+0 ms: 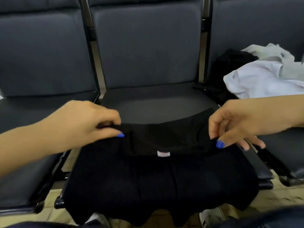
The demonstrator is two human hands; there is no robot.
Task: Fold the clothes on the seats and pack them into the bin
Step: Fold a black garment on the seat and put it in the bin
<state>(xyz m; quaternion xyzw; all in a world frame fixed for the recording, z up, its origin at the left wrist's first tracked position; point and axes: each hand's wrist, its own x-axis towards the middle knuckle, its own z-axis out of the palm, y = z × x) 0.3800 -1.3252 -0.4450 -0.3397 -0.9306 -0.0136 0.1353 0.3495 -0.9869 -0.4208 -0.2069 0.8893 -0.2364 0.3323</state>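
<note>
On the middle seat (156, 111), both hands, left hand (85, 124) and right hand (235, 125), are pinching the black shirt (156, 178) at its shoulders with clamped fingers (120, 135); folding is probably beginning, calling next for an even turn-over.

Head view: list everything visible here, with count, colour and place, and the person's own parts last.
black T-shirt: one, black, spread on the middle seat, white neck label showing
clothes pile: one heap, white, pale grey and black garments, on the right seat
seats: three, dark grey padded, in a row
floor: pale tiles, below the seats
shoes: two, white, bottom edge, partly hidden
left hand: pinches the shirt's left shoulder
right hand: pinches the shirt's right shoulder
</note>
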